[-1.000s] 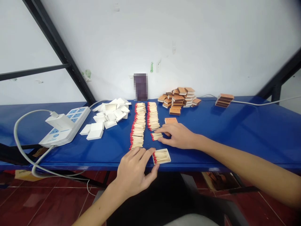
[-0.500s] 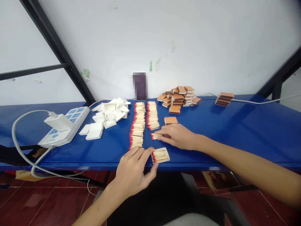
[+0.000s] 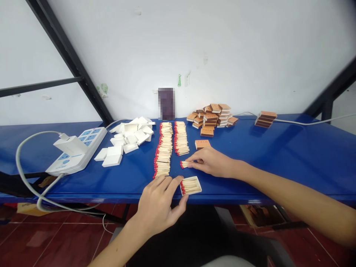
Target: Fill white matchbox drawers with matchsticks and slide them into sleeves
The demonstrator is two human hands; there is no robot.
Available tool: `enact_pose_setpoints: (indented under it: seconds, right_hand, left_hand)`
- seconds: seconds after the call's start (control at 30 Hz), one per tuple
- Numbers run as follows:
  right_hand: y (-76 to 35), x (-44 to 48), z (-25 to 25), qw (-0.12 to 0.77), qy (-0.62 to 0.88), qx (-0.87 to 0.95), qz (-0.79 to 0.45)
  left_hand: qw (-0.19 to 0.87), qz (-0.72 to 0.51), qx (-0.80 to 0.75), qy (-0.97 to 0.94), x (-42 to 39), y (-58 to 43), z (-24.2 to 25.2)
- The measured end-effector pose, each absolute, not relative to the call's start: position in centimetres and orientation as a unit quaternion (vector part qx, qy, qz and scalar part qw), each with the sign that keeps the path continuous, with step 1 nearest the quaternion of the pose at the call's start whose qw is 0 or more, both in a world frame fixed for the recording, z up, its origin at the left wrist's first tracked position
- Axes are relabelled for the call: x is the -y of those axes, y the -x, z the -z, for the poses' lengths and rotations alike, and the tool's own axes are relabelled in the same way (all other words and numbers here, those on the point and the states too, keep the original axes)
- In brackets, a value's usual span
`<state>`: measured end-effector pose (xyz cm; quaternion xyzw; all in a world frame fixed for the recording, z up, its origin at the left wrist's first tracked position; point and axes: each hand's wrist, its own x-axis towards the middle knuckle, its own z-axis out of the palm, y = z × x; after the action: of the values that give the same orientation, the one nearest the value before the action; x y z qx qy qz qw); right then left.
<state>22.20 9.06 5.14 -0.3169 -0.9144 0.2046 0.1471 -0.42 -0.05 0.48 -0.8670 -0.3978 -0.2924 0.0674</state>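
Note:
At the table's front edge lies a white matchbox tray (image 3: 198, 184), partly filled with red-tipped matches. My left hand (image 3: 161, 202) grips its left end between thumb and index finger. My right hand (image 3: 213, 161) pinches a small bunch of matches (image 3: 184, 164) just behind the tray, their red heads pointing left. Two long rows of matches lie beyond my hands, a left row (image 3: 163, 148) and a shorter right row (image 3: 181, 138). An orange matchbox sleeve (image 3: 202, 144) lies just behind my right hand.
White trays (image 3: 130, 133) are heaped at left, beside a white power strip (image 3: 78, 150) with its cable. Orange sleeves (image 3: 213, 116) are piled at the back right, and a small stack of matchboxes (image 3: 265, 119) stands farther right. A pixelated dark object (image 3: 167, 104) leans on the wall.
My right fingers have gathered the small bunch of matches into a tighter pinch and shifted slightly toward the tray. My left hand stays on the tray. The view has shifted slightly.

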Motion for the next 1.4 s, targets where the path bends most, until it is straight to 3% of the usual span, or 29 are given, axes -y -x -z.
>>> enact_pose_setpoints:
  seconds: [0.27,0.57,0.93,1.4]
  right_hand:
    - [-22.51,-9.36,-4.64,0.193,0.304,0.918,-0.163]
    - [-22.56,-9.29,-5.12,0.151,0.329,0.913,-0.189]
    - [-22.63,-8.79,-4.92,0.126,0.272,0.954,-0.006]
    - [-23.01,-8.79,-5.35,0.108,0.299,0.943,-0.095]
  left_hand:
    - [0.063,0.288,0.402,0.867,0.08,0.44,-0.36]
    - [0.065,0.288,0.405,0.866,0.16,0.39,-0.46]
    - [0.072,0.297,0.399,0.865,0.11,0.43,-0.38]
    - [0.075,0.293,0.399,0.866,0.05,0.44,-0.33]
